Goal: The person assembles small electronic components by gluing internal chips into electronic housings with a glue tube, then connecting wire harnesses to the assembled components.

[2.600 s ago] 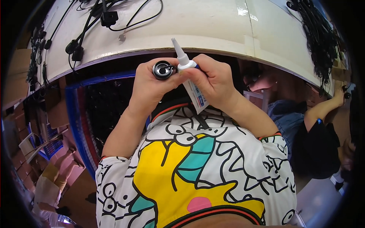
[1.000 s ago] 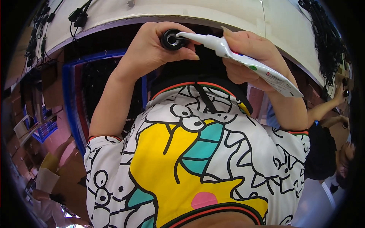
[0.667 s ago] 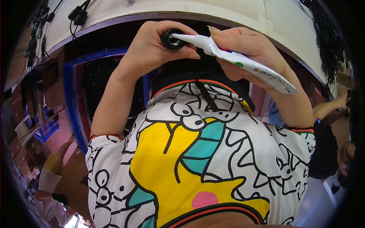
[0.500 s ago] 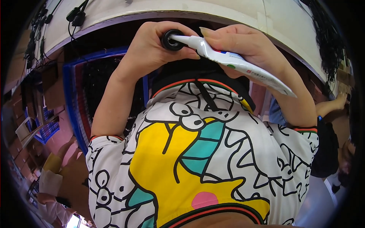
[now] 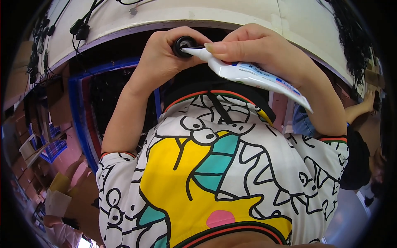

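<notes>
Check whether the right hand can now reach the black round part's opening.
Probably yes: the left hand holds the black round part around its side, leaving its opening exposed, and the right hand holds the white tube with the nozzle at that opening.

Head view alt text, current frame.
The right hand holds a white tube, its nozzle at the open end of a round black part in the left hand. Beyond is a white table with black cables.

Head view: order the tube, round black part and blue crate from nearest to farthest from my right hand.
From your right hand, nearest first:
1. Tube: held in that hand.
2. Round black part: to its left, in your left hand, at the tube's tip.
3. Blue crate: lower left, well beyond both.
</notes>
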The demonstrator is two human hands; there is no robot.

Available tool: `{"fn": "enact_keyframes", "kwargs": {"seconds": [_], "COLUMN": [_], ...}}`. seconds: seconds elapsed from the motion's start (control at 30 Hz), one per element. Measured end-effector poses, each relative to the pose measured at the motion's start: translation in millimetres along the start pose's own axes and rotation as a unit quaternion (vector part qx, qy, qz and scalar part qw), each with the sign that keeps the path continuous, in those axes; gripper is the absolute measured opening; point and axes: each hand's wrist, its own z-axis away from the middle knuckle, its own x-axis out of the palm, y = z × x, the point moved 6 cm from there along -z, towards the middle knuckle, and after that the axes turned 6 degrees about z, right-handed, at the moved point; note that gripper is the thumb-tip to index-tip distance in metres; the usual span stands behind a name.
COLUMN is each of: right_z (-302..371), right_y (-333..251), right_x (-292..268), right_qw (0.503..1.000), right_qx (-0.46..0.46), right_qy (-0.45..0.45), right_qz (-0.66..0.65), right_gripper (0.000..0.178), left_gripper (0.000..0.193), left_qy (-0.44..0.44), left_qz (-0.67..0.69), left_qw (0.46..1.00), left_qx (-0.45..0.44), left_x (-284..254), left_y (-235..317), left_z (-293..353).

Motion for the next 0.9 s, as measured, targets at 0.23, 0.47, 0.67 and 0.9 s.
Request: {"fn": "enact_keyframes", "kwargs": {"seconds": [0.23,0.47,0.67,0.9], "right_z": [10,19,4,44], "right_y": [5,15,61,-9], "right_x": [-12,-153,-273,-191], "right_qw": [0.980,0.935,0.843,0.777], "right_qx": [-0.017,-0.206,-0.058,-0.164], "right_qy": [-0.084,0.288,0.514,0.486], "right_qz": [-0.182,-0.029,0.148,0.364], "right_gripper": [0.023,0.025,0.035,0.035], "left_gripper": [0.027,0.039,0.047,0.054], "left_qy": [0.023,-0.053,-0.100,0.003], "left_qz": [-0.097,0.192,0.225,0.245], "left_qw": [0.994,0.978,0.967,0.969], "left_qx": [0.055,-0.060,-0.063,-0.037], "left_x": [2,18,33,20], "left_y": [21,28,30,38], "left_z": [-16,-25,-37,-40]}}
